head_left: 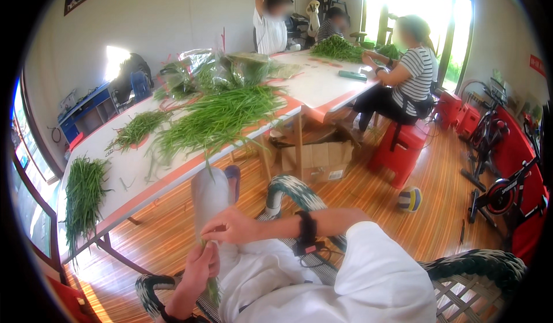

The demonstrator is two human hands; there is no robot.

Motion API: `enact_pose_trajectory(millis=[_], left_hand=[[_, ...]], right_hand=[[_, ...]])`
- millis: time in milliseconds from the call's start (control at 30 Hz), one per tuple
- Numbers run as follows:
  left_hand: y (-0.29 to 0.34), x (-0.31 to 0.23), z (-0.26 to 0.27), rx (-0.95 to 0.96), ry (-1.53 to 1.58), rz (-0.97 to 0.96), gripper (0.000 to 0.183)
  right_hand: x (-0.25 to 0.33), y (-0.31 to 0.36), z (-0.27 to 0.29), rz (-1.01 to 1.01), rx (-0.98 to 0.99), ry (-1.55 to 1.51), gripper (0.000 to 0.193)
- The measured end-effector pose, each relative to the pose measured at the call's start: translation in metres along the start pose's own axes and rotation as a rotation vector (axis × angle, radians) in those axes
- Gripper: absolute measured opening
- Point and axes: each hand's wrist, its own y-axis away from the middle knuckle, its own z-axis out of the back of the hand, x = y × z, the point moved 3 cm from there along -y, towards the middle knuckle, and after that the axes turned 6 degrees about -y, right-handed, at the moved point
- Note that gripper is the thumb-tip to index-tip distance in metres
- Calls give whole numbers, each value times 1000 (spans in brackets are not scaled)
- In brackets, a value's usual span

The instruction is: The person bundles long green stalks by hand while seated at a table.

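Note:
Over my lap, my left hand [201,263] is closed round a few thin green stalks [213,292], whose ends hang out below the fist. My right hand [230,226] meets it from above, thumb and fingers pinched together at the top of the left fist. What exactly the right fingertips grip is too small to make out. A large heap of long green stalks [224,115] lies on the white table ahead. Smaller bundles rest farther left: a loose one [138,130] and a thick bunch [84,193] drooping over the table's near-left edge.
Filled clear plastic bags [230,69] stand behind the heap on the table [135,182]. Under it sits a cardboard box [317,160]. A person in stripes [416,72] sits on a red stool [398,153]; two others are beyond. A ball [409,199] and exercise bikes [501,193] occupy the right.

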Motion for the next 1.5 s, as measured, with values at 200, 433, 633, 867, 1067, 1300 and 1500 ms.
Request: enact_pose_trajectory(millis=[200,433,633,867,1067,1300,1500], left_hand=[[-1,-1,-2,-5,-13,5,16],[-4,0,-3,-31,-43,2,13],[-8,9,10,-30,-91,-10,23],[-7,5,1,-29,-109,4,21],[-4,6,1,-24,-101,28,21],[-4,3,-4,-17,-111,10,22],[-4,5,-3,-39,-82,46,15]], right_hand=[[1,1,1,-35,12,-6,13],[5,2,5,38,-10,104,12],[-5,-1,1,-37,51,89,15],[-9,3,1,100,-28,107,12],[-9,2,0,41,2,80,14],[-14,2,1,9,39,95,15],[-6,3,2,-30,31,112,15]])
